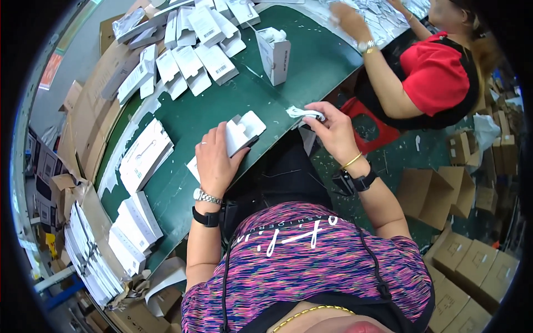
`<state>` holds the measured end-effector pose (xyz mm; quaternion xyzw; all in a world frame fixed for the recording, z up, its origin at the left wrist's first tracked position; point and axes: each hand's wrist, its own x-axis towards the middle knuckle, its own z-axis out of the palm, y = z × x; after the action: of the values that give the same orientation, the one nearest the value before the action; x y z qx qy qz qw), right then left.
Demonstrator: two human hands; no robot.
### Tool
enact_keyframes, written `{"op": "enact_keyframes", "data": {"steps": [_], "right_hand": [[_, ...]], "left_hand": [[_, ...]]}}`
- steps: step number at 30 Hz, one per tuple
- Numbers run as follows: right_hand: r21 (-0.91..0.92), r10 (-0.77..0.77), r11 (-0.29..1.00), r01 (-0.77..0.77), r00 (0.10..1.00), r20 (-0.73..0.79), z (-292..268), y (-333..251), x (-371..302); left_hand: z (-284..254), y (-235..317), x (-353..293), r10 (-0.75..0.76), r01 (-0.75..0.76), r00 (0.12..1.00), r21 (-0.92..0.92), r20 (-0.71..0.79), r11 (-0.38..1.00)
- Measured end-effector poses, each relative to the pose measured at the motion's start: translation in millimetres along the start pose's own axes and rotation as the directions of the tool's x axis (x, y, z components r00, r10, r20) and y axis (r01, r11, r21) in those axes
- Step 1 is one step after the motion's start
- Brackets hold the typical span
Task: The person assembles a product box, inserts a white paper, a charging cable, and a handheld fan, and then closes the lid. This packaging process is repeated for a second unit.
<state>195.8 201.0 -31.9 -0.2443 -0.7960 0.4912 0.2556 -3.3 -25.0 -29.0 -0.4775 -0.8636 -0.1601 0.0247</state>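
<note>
My left hand (215, 161) is closed around a small white box (237, 137) near the front edge of the green table. The flap at that box's far right end stands open. My right hand (337, 132) pinches a coiled white cable (302, 113) just off the table edge, to the right of the box and apart from it. Beyond them an open white box (276, 61) stands upright, with white bundles showing at its top. Left of my left hand lies a stack of flat white cartons (145, 155).
Many white boxes (191, 66) with open flaps are piled at the table's far left. More white cartons (135, 230) sit at near left. A co-worker's arm (383, 69) reaches over silvery packets (377, 16); a red stool (369, 125) and brown cardboard boxes (425, 194) are at right.
</note>
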Motion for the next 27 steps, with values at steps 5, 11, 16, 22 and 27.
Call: {"op": "enact_keyframes", "data": {"steps": [5,11,16,22,27], "right_hand": [[0.298,0.128,0.948,-0.114,0.991,-0.028,9,6,15],[0.450,0.081,0.889,-0.080,0.997,0.017,23,-9,31],[0.344,0.087,0.937,-0.060,0.994,-0.066,16,10,45],[-0.061,0.029,0.997,-0.044,0.973,-0.227,-21,74,100],[-0.192,-0.337,0.925,0.329,0.941,-0.009,-18,19,128]], "left_hand": [[-8,-2,0,-0.013,0.011,0.996,-0.022,-0.090,1.000],[-12,7,6,0.078,-0.082,0.995,-0.072,-0.060,0.994],[-6,-5,7,-0.024,0.021,0.998,-0.067,-0.052,0.998],[-6,-18,20,-0.184,0.184,0.982,-0.011,-0.041,0.983],[0,-40,26,-0.120,0.182,0.938,0.166,-0.325,0.969]]}}
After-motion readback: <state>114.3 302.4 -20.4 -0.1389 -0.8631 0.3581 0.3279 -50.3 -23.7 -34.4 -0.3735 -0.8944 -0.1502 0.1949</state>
